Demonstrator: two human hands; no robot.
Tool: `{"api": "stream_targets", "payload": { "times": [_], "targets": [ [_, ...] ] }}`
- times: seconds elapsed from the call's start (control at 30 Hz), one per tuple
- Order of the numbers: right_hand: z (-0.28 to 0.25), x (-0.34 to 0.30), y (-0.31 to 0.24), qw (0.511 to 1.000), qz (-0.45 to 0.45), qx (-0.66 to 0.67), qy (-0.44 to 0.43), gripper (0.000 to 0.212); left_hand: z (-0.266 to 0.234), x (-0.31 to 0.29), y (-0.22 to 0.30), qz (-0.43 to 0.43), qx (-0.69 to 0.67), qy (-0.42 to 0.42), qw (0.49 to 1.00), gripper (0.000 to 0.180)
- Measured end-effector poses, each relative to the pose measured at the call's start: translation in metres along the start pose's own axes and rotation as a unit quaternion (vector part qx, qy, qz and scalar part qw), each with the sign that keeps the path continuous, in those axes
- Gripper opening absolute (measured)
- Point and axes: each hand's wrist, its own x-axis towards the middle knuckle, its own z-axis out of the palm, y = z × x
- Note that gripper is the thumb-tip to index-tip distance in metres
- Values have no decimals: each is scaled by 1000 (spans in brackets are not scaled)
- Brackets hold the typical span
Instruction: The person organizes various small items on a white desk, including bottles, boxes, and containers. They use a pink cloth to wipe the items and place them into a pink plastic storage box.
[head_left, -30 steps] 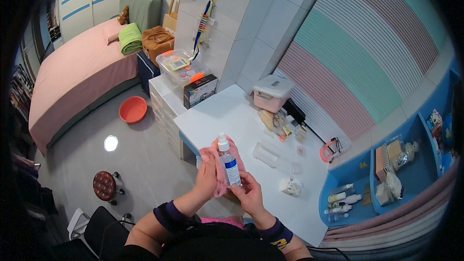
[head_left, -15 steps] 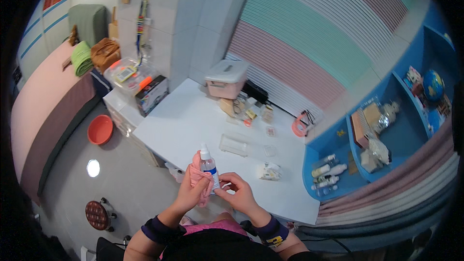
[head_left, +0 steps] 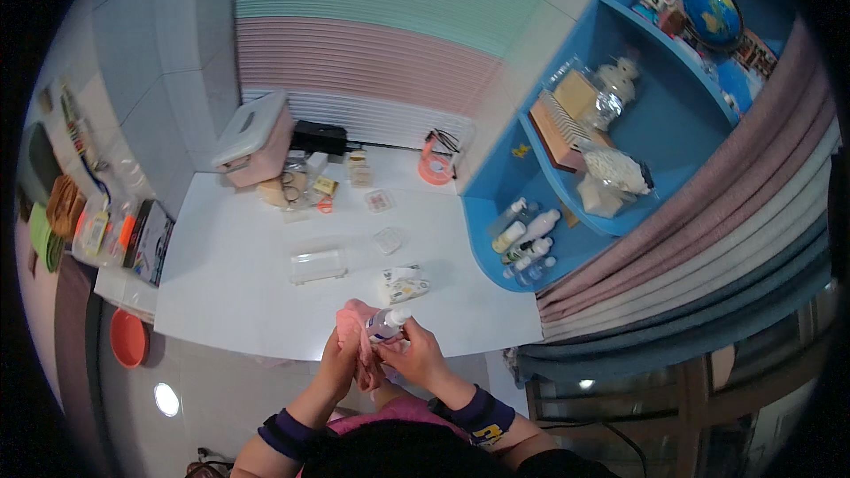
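Note:
A clear spray bottle with a white top and a blue label leans to the right in front of me, just past the table's near edge. My left hand is closed on a pink cloth that lies against the bottle's left side. My right hand grips the bottle from the right, its fingers bent and partly hidden behind it. The nearest thing on the table is a white soft pack with a dark pattern.
On the white table lie a clear plastic tray, small clear boxes and a pink tape roll. A lidded pink bin stands at the back left. Blue shelves with several bottles rise at the right. A red basin sits on the floor.
My view has swung to the right. The bottle has gone from nearly upright to leaning right, and my right hand has closed in on it. The cloth stays in my left hand.

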Motion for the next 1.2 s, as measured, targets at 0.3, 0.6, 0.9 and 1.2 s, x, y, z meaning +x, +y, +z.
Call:
{"api": "stream_targets", "payload": {
  "times": [0.3, 0.6, 0.9, 1.2],
  "targets": [
    [-55, 24, 71, 990, 20, -40, 137, 47, 62, 75, -29, -46, 56, 18, 997, 20],
    [-109, 67, 226, 957, 182, 20, 226, 43, 98, 142, -37, -85, 145, -5, 986, 25],
    [-159, 39, 338, 885, 253, 41, 389, 45, 101, 172, -36, -107, 153, 27, 982, 25],
    [-184, 24, 395, 847, 284, -8, 450, 46, 135, 202, -33, -171, 145, 19, 974, 23]
  ]
}}
